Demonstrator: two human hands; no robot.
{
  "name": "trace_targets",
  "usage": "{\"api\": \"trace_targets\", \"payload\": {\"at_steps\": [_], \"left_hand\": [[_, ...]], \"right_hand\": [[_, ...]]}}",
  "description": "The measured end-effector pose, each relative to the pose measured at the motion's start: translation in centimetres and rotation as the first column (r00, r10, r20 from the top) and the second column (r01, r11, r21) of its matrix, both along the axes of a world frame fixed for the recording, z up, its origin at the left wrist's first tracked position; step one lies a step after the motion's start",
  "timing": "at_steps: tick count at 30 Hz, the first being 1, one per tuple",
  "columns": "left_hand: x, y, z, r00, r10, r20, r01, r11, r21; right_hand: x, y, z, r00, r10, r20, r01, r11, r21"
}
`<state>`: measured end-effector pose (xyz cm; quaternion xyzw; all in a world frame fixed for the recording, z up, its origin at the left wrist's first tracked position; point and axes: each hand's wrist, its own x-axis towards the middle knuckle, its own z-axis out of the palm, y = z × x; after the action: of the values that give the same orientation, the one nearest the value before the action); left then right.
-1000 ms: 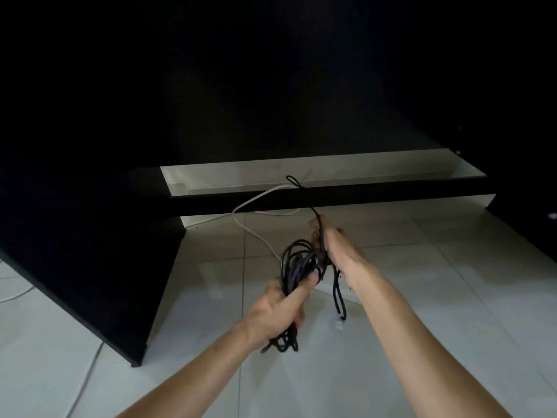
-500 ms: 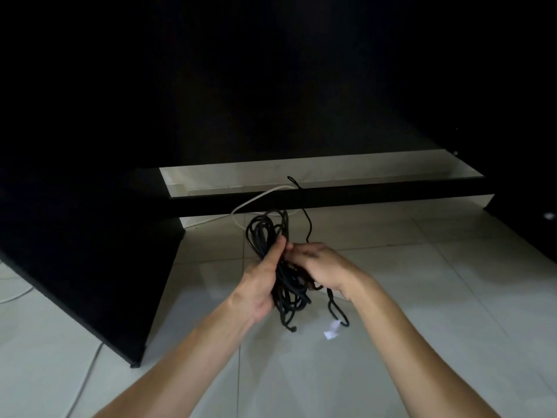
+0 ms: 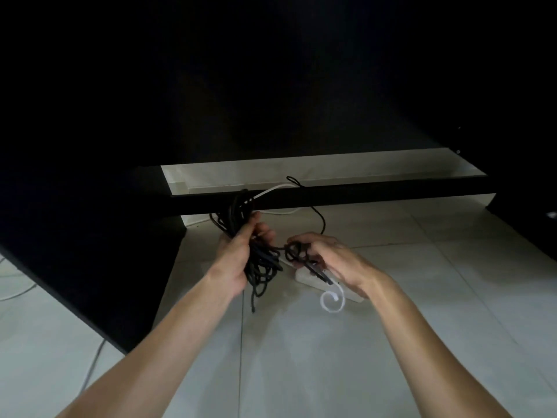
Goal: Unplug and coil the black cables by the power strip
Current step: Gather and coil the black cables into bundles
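My left hand (image 3: 238, 257) grips a thick bundle of coiled black cable (image 3: 259, 267), with loops sticking out above and below the fist. My right hand (image 3: 334, 260) pinches a small loop and the end of the same black cable (image 3: 297, 251) just right of the bundle. A thin black strand (image 3: 321, 220) runs from my right hand up over the dark crossbar. A white power strip (image 3: 304, 277) lies on the floor, mostly hidden under my right hand. A curled white tie (image 3: 331, 300) hangs below that hand.
A dark desk side panel (image 3: 90, 251) stands at the left, a dark crossbar (image 3: 361, 194) runs across behind my hands. A white cable (image 3: 271, 188) crosses the bar. More white cables (image 3: 18, 291) lie on the tiled floor (image 3: 301, 357) at far left.
My hands have drawn slightly apart: the left raised the bundle up and leftwards, the right shifted to the right holding a small loop, and the white tie now dangles below it.
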<state>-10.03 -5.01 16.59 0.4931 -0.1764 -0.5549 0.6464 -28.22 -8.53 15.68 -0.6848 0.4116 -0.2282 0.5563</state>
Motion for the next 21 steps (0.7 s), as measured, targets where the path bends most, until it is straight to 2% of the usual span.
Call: {"api": "trace_targets", "payload": {"at_steps": [4,7,9,11,13,15,21], "left_hand": [[1.0,0.2,0.1,0.983,0.091,0.159,-0.088,0.996,-0.027],[1.8,0.2,0.5,0.979,0.121,0.162,-0.115,0.992,-0.048],[2.6,0.1,0.8,0.979,0.147,0.143,-0.143,0.989,-0.041],[3.4,-0.1,0.9,0.972,0.180,0.151,-0.176,0.984,-0.041],[3.6,-0.1,0.5,0.959,0.199,0.203,-0.196,0.980,-0.034],[3.3,-0.1,0.0,0.948,0.202,0.246,-0.201,0.979,-0.027],[1.8,0.0,-0.1,0.951,0.194,0.240,-0.190,0.981,-0.039]], "right_hand": [[-0.2,-0.4,-0.4,0.981,0.024,-0.190,-0.056,0.985,-0.163],[-0.7,-1.0,-1.6,0.933,-0.051,-0.356,-0.071,0.944,-0.321],[-1.6,-1.5,-2.4,0.904,-0.139,-0.404,-0.016,0.934,-0.358],[-2.5,-1.9,-2.9,0.900,-0.252,-0.356,0.128,0.933,-0.336],[-3.0,-2.2,-3.3,0.895,-0.383,-0.229,0.314,0.906,-0.285],[-2.9,-2.2,-3.3,0.892,-0.430,-0.141,0.391,0.889,-0.238],[-1.5,-0.6,-2.4,0.967,-0.209,-0.145,0.179,0.965,-0.194]]}}
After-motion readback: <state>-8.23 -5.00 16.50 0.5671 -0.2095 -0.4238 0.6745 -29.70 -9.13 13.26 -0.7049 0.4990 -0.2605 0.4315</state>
